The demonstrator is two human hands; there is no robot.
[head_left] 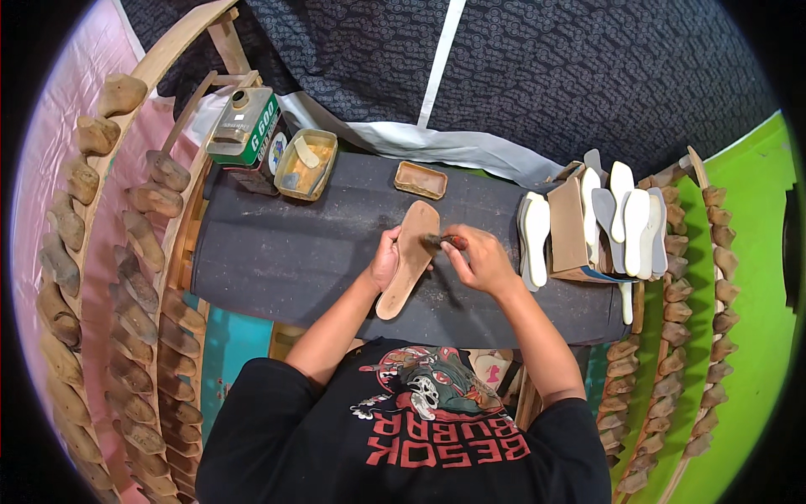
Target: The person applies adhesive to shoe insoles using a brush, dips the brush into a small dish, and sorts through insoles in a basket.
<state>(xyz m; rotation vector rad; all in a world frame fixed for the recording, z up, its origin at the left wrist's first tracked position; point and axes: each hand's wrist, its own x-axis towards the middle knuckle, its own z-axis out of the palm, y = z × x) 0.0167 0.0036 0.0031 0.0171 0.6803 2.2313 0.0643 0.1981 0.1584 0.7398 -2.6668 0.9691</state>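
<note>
A person's two bare hands work above a dark, cloth-covered tabletop (277,244), seen from overhead. The left hand (387,256) grips a tan, sole-shaped piece (409,273) by its left edge, thumb on the near face and the other fingers curled behind, some fingertips showing past its right edge. The piece therefore sits just right of the left hand, between it and the right hand (480,259). Its long axis runs away from the person, leaning slightly right at the far end; the broader end points away, the narrower rounded end toward the person's chest. The right hand is closed around the reddish handle of a small brush-like tool (454,242), whose dark tip lies over the piece's right side; whether it touches cannot be told. Beyond the piece, a shallow rectangular tray (421,180) rests on the tabletop. Pale insoles (635,223) stand in a cardboard box (568,227) to the right.
</note>
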